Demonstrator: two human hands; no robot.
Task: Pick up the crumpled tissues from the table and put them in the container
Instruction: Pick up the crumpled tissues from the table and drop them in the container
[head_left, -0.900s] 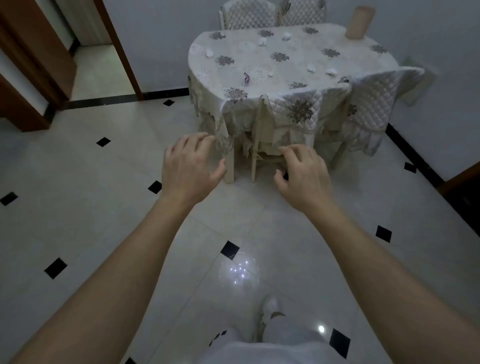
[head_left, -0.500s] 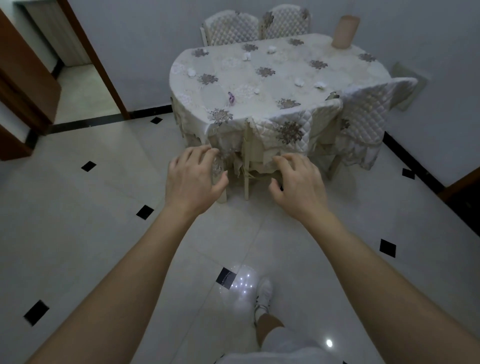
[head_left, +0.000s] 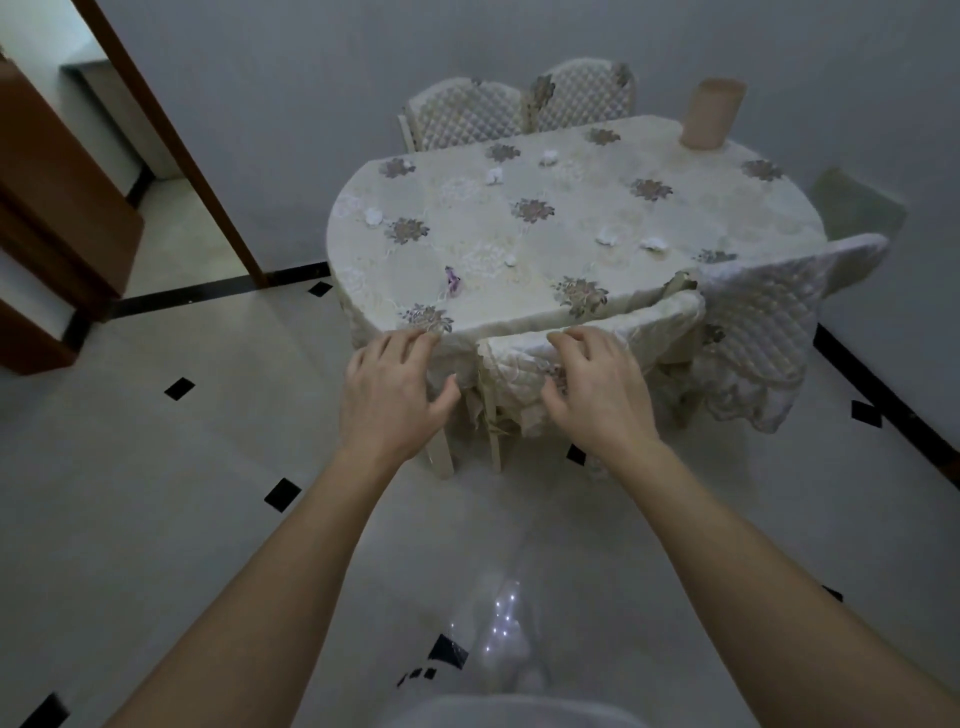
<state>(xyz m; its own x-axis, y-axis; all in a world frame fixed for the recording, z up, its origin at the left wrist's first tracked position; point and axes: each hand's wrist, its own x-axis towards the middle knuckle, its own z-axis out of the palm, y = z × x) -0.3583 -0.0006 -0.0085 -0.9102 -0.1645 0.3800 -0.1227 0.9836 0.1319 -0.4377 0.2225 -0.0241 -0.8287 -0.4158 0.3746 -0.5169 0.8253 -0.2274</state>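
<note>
Ahead stands an oval table (head_left: 519, 312) under a cream flowered cloth. Several white crumpled tissues lie scattered on it: one at the left (head_left: 372, 216), two near the back (head_left: 494, 175) (head_left: 548, 157), two toward the right (head_left: 605, 237) (head_left: 653, 244), and a small one (head_left: 510, 260) mid-table. A tan cylindrical container (head_left: 710, 114) stands upright at the far right corner. My left hand (head_left: 395, 397) and my right hand (head_left: 597, 389) hover palm down with fingers apart, short of the table's near edge. Both hold nothing.
Quilted-cover chairs surround the table: two at the back (head_left: 519, 109), one at the near edge (head_left: 587, 332) under my right hand, one at the right (head_left: 769, 312). A small purple item (head_left: 452, 280) lies on the cloth. A doorway with a wooden frame (head_left: 171, 145) opens at the left.
I have walked closer to the table, which now looms larger. Both hands have stayed raised and open in front of me, now reaching the table's near edge.
</note>
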